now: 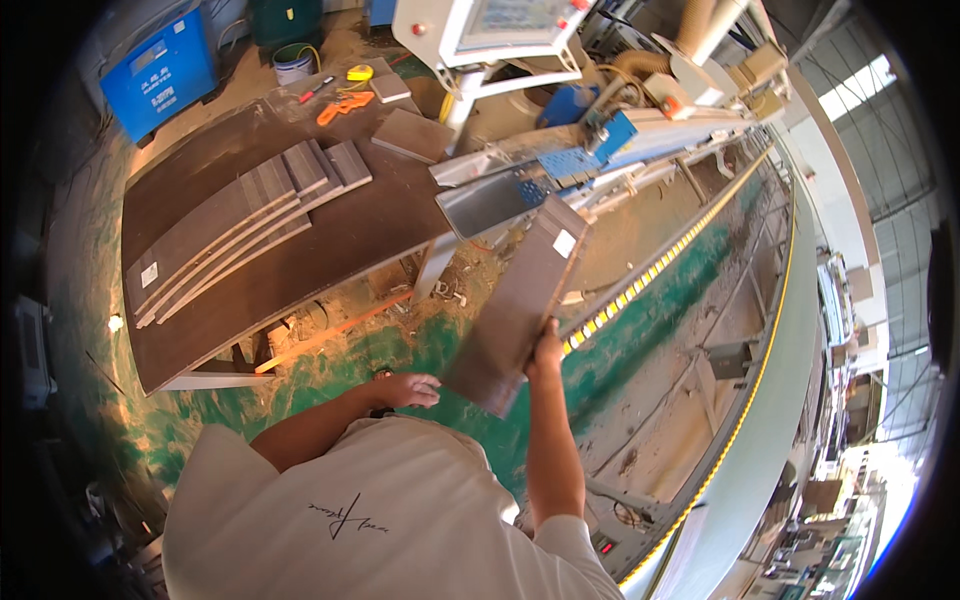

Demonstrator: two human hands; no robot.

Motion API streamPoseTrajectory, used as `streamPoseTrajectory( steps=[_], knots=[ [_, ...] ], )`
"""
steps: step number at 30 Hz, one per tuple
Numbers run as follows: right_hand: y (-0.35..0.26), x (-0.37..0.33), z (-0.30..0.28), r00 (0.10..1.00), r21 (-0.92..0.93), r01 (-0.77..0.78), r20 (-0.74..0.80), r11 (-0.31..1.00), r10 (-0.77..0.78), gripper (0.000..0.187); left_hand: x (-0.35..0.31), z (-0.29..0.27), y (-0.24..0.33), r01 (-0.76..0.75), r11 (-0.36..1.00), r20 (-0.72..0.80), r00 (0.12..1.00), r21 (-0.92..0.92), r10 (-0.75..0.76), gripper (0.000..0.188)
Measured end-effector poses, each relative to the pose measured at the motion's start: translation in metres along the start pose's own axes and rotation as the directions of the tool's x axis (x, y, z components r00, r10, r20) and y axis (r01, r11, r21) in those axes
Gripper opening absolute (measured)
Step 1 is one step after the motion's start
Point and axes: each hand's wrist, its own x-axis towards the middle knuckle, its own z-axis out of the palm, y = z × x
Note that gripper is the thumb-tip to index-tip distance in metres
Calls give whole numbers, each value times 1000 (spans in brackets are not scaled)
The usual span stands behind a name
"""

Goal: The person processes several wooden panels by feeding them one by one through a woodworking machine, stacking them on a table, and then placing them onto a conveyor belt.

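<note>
A long brown wood-grain board (520, 305) with a white label is held up in front of me, tilted with its far end by the machine's metal bed. Along its right edge, near the lower end, my right hand (545, 352) is closed on it. My left hand (408, 390) hovers just left of the board's lower corner, holding nothing, its fingers loosely bent and apart. On the brown worktable (350, 235) to the left lies a staggered stack of similar boards (235, 220), one bearing a white label.
An edge-processing machine (620, 135) with a control panel (515, 25) stands ahead. Its yellow-and-white striped rail (640, 285) runs along my right. Offcuts (412, 135), an orange tool (343, 107) and a yellow tape measure (360, 73) lie on the table's far end. A blue cabinet (160, 80) stands far left.
</note>
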Motion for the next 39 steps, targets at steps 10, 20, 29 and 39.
streamPoseTrajectory(
  steps=[10, 20, 29, 39],
  knots=[
    [33, 132, 180, 994, -200, 86, -47, 976, -97, 42, 57, -105, 76, -273, 895, -608, 794, -354, 1, 83],
    [-61, 228, 151, 919, -242, 259, 360, 935, -161, 90, 63, -126, 132, 346, 815, -824, 508, 464, 253, 97],
    [-141, 303, 132, 925, -270, 211, 365, 940, -104, 90, 146, -127, 219, 389, 474, -605, 619, 790, 500, 76],
    [-219, 390, 107, 952, -364, 153, 302, 919, -39, 88, 242, -127, 269, 208, 299, -359, 657, 931, 663, 66]
  ],
)
